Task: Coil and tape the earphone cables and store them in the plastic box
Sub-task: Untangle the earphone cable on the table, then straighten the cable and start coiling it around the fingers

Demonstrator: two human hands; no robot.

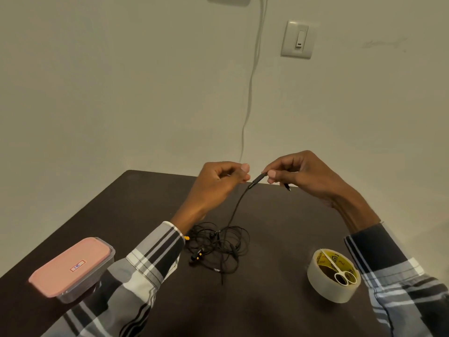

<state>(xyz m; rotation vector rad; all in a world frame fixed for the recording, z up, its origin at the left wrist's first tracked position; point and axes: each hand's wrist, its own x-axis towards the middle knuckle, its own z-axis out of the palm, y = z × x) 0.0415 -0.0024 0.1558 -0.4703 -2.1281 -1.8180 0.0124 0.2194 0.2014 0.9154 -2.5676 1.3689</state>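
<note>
A tangle of black earphone cables (218, 246) with yellow-tipped earbuds lies mid-table. One cable rises from it to my right hand (298, 176), which pinches the cable's thick plug end (256, 181) between thumb and fingers above the table's far edge. My left hand (218, 181) hovers just left of the plug with fingers curled; whether it holds a thin strand I cannot tell. A plastic box (73, 266) with a pink lid, closed, sits at the near left. A roll of tape (331, 276) stands at the near right.
Small white-handled scissors (340, 271) lie across the top of the tape roll. The dark brown table (279, 239) ends at a pale wall with a switch plate (298, 39) and a hanging white cord (252, 76).
</note>
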